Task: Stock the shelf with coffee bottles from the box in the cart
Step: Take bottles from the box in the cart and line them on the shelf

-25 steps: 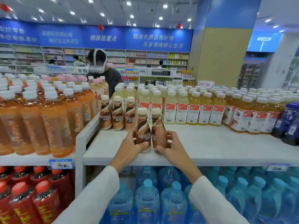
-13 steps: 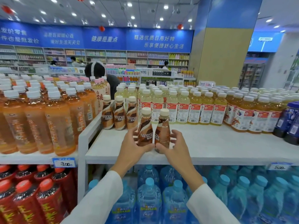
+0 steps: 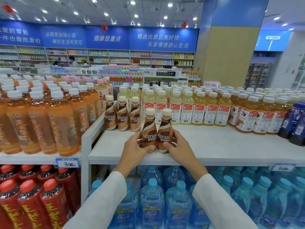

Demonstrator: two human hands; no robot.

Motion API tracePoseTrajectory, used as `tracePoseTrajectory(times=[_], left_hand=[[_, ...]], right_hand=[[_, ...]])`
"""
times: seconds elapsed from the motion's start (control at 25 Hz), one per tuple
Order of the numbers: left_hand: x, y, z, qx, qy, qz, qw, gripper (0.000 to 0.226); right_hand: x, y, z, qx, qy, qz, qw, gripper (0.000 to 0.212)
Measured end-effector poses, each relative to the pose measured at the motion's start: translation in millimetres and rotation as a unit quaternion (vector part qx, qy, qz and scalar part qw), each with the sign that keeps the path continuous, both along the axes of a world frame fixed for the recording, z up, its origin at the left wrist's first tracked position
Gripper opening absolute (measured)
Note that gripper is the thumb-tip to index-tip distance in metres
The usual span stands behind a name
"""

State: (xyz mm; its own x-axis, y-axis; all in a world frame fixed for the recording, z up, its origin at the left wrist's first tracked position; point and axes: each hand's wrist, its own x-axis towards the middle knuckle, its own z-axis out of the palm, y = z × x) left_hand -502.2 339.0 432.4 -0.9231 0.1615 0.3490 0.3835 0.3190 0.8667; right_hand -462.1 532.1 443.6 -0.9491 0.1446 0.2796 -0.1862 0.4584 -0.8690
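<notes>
Item: coffee bottles, 2 pcs in hand. Left bottle (image 3: 149, 129) and right bottle (image 3: 165, 130) stand upright, touching side by side, near the front edge of the white shelf (image 3: 222, 146), toward its left end.

Hands: left hand (image 3: 134, 147) curled round the lower body of the left bottle; right hand (image 3: 177, 146) likewise on the right bottle. Both closed to a loose wrap, thumbs at the front near the base.

Already stocked: row of 3 same bottles (image 3: 123, 117), further back at the shelf's left rear, just in front of the pale juice bottles (image 3: 165, 104).

Handling (est.): small plastic bottle, full, so moderate weight; rigid enough not to dent under a firm grip. Shrink-sleeve label looks glossy, prob. a bit slippery. Narrow base, tall neck, so tips easily if nudged. Best hold: the wide lower body, below the waist, as now.

Writing: "NESCAFE" in white on brown sleeve, small Chinese line under it, not legible. Caps cream, unmarked. Price tag (image 3: 68, 163) on the neighbouring shelf's edge, left: "3.00". Price tag (image 3: 283, 168) at right: "5.00".

Box, cart: not in view.
</notes>
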Motion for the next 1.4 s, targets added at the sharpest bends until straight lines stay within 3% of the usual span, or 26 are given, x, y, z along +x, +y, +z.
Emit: tracePoseTrajectory(times=[0.12,0.24,0.4,0.6,0.68,0.76,0.8,0.92,1.0,1.4], left_hand=[[7,3,3,0.007,-0.009,0.002,1.0,0.072],[12,6,6,0.03,-0.008,0.02,0.999,0.075],[10,7,4,0.04,-0.028,0.041,0.998,0.068],[12,4,3,0.038,-0.032,0.023,0.998,0.06],[16,5,1,0.038,-0.024,0.032,0.998,0.067],[20,8,-1,0.037,-0.008,0.055,0.998,0.073],[20,10,-1,0.036,0.002,0.074,0.997,0.073],[16,16,0,0.024,0.014,0.122,0.992,0.061],[8,22,3,0.038,0.002,0.122,0.992,0.057],[-57,59,19,0.04,-0.01,0.199,0.979,0.04]], right_hand=[[5,0,0,-0.018,-0.028,0.03,0.999,0.05],[7,-9,-4,-0.005,0.021,-0.046,0.999,0.069],[2,-10,-6,-0.011,0.027,-0.08,0.996,0.051],[4,-5,-5,-0.003,0.01,-0.055,0.998,0.054],[9,-7,-8,-0.016,0.001,-0.041,0.999,0.063],[16,-13,-12,-0.024,-0.003,-0.067,0.997,0.087],[16,-16,-15,-0.026,0.01,-0.092,0.995,0.088],[10,-22,-17,-0.041,0.052,-0.137,0.988,0.056],[-2,-22,-13,-0.035,0.048,-0.148,0.987,0.048],[-85,-15,6,-0.052,0.026,-0.123,0.991,0.049]])
